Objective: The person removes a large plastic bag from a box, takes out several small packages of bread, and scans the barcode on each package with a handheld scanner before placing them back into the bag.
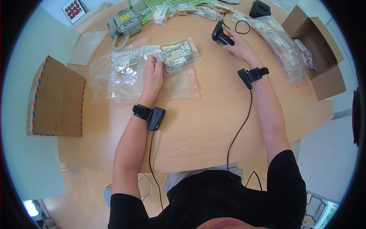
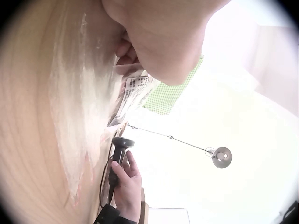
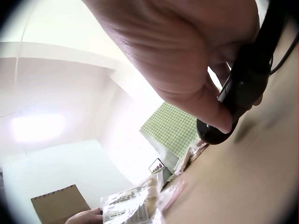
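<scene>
My right hand point(image 1: 240, 46) grips a black barcode scanner point(image 1: 221, 33) by its handle, a little above the table at the far side. In the right wrist view the thumb lies along the scanner point(image 3: 243, 88). My left hand point(image 1: 153, 74) pinches the near edge of a clear plastic packet point(image 1: 177, 56) with a printed label and barcode. The fingertips are partly hidden in the left wrist view, curled at the edge of the labelled packet point(image 2: 133, 91). Another clear labelled bag point(image 1: 127, 61) lies to the left of that packet, with more clear plastic beneath.
An open cardboard box point(image 1: 57, 101) stands at the left edge and another box point(image 1: 318, 49) at the right. Several labelled packets point(image 1: 280, 40) lie along the right and far side. A desk phone point(image 1: 125, 23) sits far left, a black cradle point(image 1: 260, 8) far right.
</scene>
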Demonstrator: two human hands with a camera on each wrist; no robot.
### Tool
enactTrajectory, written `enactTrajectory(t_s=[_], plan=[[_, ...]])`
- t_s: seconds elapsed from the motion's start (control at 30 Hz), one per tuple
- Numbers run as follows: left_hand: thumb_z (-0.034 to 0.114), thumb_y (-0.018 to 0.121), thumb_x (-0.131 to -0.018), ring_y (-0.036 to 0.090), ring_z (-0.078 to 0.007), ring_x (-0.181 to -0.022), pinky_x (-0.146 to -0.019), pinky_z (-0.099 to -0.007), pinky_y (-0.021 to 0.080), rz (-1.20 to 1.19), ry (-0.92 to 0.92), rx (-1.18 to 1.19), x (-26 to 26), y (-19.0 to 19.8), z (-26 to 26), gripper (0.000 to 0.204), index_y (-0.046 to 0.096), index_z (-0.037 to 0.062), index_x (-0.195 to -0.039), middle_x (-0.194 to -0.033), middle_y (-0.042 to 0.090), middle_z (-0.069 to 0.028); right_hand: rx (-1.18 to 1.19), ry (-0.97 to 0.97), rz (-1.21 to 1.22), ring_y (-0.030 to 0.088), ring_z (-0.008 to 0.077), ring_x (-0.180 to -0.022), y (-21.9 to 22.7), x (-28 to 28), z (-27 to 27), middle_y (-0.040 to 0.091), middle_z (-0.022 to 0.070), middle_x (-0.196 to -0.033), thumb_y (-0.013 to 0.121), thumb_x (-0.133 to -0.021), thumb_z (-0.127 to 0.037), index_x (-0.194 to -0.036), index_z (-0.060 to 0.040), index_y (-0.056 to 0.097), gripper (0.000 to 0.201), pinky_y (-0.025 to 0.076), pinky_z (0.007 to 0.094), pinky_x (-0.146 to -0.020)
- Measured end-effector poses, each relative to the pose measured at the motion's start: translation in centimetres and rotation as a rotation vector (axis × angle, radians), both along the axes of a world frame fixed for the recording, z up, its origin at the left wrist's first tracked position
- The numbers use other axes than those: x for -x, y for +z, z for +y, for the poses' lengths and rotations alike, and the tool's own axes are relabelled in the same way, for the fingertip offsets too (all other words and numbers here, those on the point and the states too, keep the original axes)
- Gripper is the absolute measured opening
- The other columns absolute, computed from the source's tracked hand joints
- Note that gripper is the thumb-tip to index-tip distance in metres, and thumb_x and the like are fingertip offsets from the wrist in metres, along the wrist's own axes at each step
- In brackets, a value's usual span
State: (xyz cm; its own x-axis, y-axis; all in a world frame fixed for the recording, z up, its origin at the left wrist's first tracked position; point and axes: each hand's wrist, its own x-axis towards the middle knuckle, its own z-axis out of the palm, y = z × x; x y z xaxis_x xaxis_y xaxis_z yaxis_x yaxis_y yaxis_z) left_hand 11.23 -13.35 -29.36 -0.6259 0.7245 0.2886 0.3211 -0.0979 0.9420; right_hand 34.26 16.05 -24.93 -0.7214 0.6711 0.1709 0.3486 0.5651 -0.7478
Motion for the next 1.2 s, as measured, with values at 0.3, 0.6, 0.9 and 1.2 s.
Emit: enactTrajectory(t_s=[0.3,0.6,0.9,1.2], plan=[[0.014,0.051,-0.106,0.067,-0.0331,-0.079,-0.074,-0.0446,0.051,0.152,0.03,0.069,-0.2,0.3,-0.4,0.02,0.056,-0.0001,-0.118,-0.084,0.068,-0.0172,-0.154,0.02,0.062,0.06,0.0264,-0.136,-4.1,0.1,3.3,0.059,0.0183,-0.152,0.081,-0.083,-0.007,-0.162,-0.0058,0.042,0.089,0.047,0.0347,-0.113],[0.011,0.05,-0.108,0.07,-0.0228,-0.084,-0.078,-0.0367,0.054,0.242,-0.033,0.055,-0.6,1.1,-0.9,0.02,0.053,-0.0012,-0.124,-0.094,0.074,-0.0132,-0.034,0.045,0.213,0.065,0.0235,-0.129,-0.8,2.1,0.0,0.06,0.0174,-0.15,0.076,-0.099,-0.039,-0.157,0.0019,0.046,0.077,0.05,0.0364,-0.11],[0.018,0.057,-0.108,0.071,-0.0319,-0.086,-0.078,-0.0427,0.054,0.219,-0.116,0.014,-0.9,1.2,-0.6,0.019,0.054,0.0024,-0.119,-0.095,0.073,-0.0161,0.499,0.374,0.071,0.069,0.0078,-0.101,0.7,3.5,-6.1,0.076,0.001,-0.113,0.075,-0.102,-0.039,-0.132,-0.0045,0.068,0.046,0.055,0.0274,-0.09],[0.032,0.075,-0.097,0.067,-0.0247,-0.085,-0.076,-0.039,0.054,0.659,0.004,0.197,-1.6,1.6,-1.2,0.029,0.069,0.0069,-0.111,-0.091,0.069,-0.0066,0.725,0.155,0.419,0.066,0.0047,-0.082,1.4,2.5,-2.9,0.073,-0.004,-0.098,0.073,-0.103,-0.032,-0.114,-0.0094,0.074,0.025,0.056,0.0244,-0.068]])
